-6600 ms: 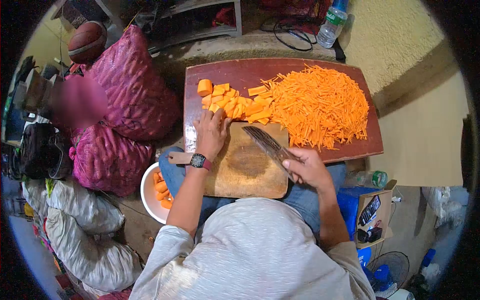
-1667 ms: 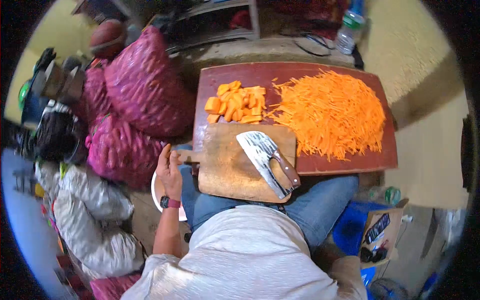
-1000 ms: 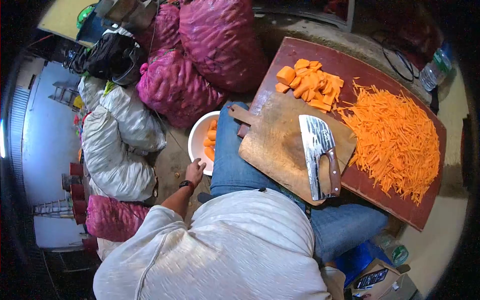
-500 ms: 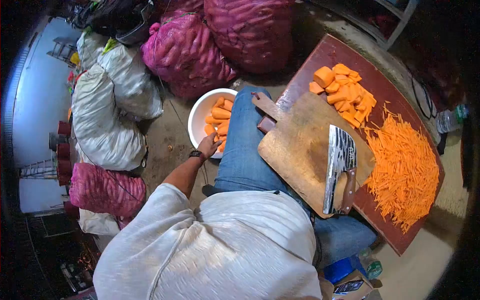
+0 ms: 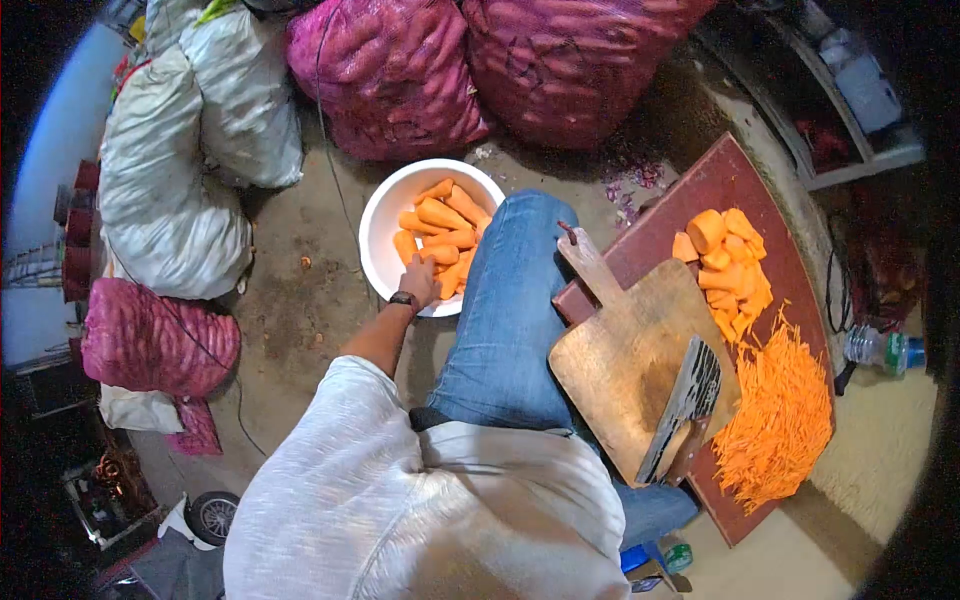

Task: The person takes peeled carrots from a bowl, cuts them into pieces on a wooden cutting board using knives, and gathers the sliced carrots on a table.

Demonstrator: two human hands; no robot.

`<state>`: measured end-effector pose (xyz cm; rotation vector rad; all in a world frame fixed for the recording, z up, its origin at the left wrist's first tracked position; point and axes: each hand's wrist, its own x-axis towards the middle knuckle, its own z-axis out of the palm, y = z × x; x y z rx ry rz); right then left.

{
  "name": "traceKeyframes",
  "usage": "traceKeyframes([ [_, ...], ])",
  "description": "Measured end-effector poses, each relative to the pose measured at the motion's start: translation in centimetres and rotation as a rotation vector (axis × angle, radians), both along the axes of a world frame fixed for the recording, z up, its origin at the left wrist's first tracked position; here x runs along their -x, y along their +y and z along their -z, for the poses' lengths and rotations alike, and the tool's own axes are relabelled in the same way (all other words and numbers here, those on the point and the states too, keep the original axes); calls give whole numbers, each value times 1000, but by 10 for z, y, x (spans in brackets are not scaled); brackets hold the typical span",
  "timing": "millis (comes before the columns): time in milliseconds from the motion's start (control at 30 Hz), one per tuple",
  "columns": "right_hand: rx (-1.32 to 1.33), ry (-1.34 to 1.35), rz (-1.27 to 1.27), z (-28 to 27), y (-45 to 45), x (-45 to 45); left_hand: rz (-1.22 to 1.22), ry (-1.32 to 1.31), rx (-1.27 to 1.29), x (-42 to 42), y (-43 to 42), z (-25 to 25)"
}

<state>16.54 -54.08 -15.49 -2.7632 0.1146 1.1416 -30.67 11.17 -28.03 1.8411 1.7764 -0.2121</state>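
Note:
My left hand [image 5: 421, 281], with a dark band on its wrist, reaches into a white bowl [image 5: 374, 222] on the floor. Its fingers are closed on the end of a whole peeled carrot [image 5: 440, 253], lying among several others; part of the grip is hidden. My right hand is out of sight. Across my lap rests a wooden cutting board [image 5: 610, 345] with a handle. A cleaver [image 5: 690, 400] with a dark, patterned blade and brown handle lies on it. Beside it, a red-brown board [image 5: 665, 235] bears carrot chunks [image 5: 735, 265] and a heap of shredded carrot [image 5: 775, 420].
Pink mesh sacks [image 5: 385, 80] stand full beyond the bowl. White sacks [image 5: 165, 190] and a smaller pink sack [image 5: 160, 340] are at the left. A thin cable [image 5: 335, 180] crosses the floor. A plastic bottle [image 5: 880, 348] lies at the far right.
The view has shifted, showing more floor and the bowl more fully. My left hand stays at the bowl's near side, its fingers now against a carrot. The cleaver remains on the cutting board.

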Motion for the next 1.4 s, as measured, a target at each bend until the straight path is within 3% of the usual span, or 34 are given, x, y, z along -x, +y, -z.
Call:
traceKeyframes([
  [67, 17, -8, -19, -13, 4, -3, 5, 3, -57, 0, 7, 26],
  [133, 31, -13, -29, -22, 3, -3, 39, 175, -99, -5, 17, 32],
  [267, 61, -20, -40, -33, 3, 1, 47, 163, -84, -7, 34, 24],
  [333, 79, -16, -31, -38, -1, 8, 162, 228, -29, -6, 42, 26],
  [533, 198, 7, -107, -58, -12, 26, 312, 218, 39, 9, 64, 44],
  [567, 255, 20, -177, -64, -11, 23, 299, 92, 40, 18, 68, 52],
  [633, 441, 58, -508, -87, 5, 4, 163, -99, 6, 14, 64, 15],
  [667, 411, -47, -960, -125, 37, -3, 138, -126, -55, 10, 61, -4],
  [700, 443, -34, -755, -156, 94, -9, 47, -148, -88, 10, 58, -10],
  [733, 322, -257, -667, -179, 114, -3, 93, -153, -85, 9, 58, -18],
  [767, 179, -257, -612, -207, 165, -8, 43, -240, -138, 7, 59, -29],
  [833, -247, -544, -575, -227, 223, 1, 13, -323, -202, -1, 67, -59],
  [900, -448, -581, -654, -224, 260, 3, 34, -515, -472, -25, 61, -107],
  [1067, -614, -488, -732, -216, 342, 16, 314, -585, -668, -115, 29, -261],
  [1133, -577, -439, -692, -210, 349, 14, 554, -518, -770, -143, 12, -278],
  [1200, -547, -397, -655, -206, 352, 5, 678, -467, -655, -190, -23, -321],
  [1267, -723, -317, -638, -204, 346, -10, 762, -659, -597, -230, -48, -317],
  [1400, -881, -213, -484, -202, 331, -24, 888, -642, -393, -288, -92, -308],
])
